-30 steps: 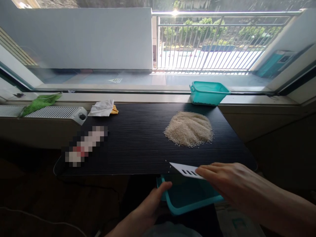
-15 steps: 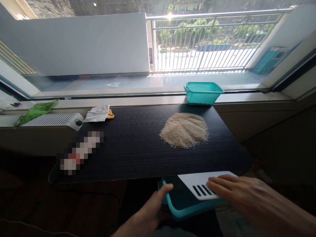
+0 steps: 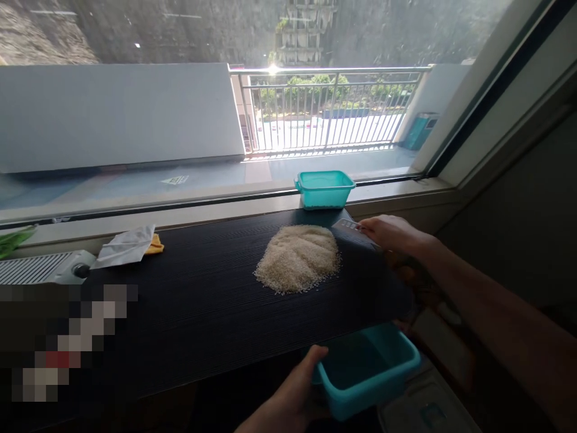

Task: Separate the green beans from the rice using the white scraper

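A heap of rice lies on the black table, towards its right end. My right hand is stretched out beyond the heap's right side, closed on a flat white slotted scraper that stands at the heap's far right edge. My left hand grips the left rim of a teal plastic bin, which hangs just below the table's front edge. The bin looks empty inside.
A second teal bin stands on the window sill behind the rice. A crumpled white cloth over something orange lies at the table's far left. A radiator runs on the left. A pixelated patch covers the near left.
My right hand has carried the scraper from above the near bin out to the far right side of the rice heap. The view has swung right and up.
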Demonstrator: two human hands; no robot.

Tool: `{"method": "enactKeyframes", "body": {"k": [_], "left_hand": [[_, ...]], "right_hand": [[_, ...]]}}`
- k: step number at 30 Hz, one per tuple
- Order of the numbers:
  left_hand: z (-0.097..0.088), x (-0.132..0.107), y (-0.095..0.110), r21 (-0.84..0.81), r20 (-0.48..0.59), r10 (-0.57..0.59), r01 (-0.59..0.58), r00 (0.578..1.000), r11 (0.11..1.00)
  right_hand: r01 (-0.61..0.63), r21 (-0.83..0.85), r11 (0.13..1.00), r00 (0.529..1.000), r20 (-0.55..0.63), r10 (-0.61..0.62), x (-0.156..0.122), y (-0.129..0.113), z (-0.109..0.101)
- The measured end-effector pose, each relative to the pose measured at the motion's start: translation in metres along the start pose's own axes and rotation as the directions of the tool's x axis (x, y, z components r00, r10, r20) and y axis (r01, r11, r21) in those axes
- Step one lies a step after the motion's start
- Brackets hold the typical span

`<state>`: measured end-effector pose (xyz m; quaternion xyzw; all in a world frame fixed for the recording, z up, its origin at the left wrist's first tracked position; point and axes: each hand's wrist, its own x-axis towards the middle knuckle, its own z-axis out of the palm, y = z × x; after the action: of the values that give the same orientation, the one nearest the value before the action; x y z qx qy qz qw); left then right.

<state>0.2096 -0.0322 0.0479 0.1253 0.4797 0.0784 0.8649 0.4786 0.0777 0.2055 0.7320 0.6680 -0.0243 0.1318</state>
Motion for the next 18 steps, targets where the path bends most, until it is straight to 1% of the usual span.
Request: {"method": "enactKeyframes", "body": {"k": [2, 4, 7, 9, 12, 18], "left_hand": [[0.001, 0.000, 0.000, 0.004, 0.011, -0.002, 0.001, 1.000, 1.000], [0.000, 0.002, 0.000, 0.004, 0.037, -0.013, 0.013, 0.999, 1.000], [-0.002, 0.007, 0.000, -0.002, 0.053, -0.035, 0.035, 0.998, 0.999], [-0.004, 0.009, 0.000, -0.004, 0.060, -0.041, 0.041, 0.997, 0.999], [-0.006, 0.007, 0.000, 0.019, 0.080, -0.030, 0.029, 0.996, 0.999], [-0.005, 0.003, 0.001, 0.013, 0.090, -0.001, 0.000, 0.996, 1.000]], "right_hand": [[0.006, -0.016, 1.000, 1.000, -0.017, -0.007, 0.022, -0.005, -0.001], [0.024, -0.020, 1.000, 0.999, -0.025, -0.025, 0.036, -0.010, -0.002], [0.060, -0.029, 0.998, 0.998, -0.019, -0.060, 0.040, -0.019, 0.000], [0.084, -0.038, 0.996, 0.996, -0.009, -0.084, 0.033, -0.024, 0.003], [0.109, -0.049, 0.993, 0.994, 0.011, -0.109, 0.014, -0.031, 0.006], [0.112, -0.038, 0.993, 0.992, 0.070, -0.109, -0.020, -0.043, 0.008]]}}
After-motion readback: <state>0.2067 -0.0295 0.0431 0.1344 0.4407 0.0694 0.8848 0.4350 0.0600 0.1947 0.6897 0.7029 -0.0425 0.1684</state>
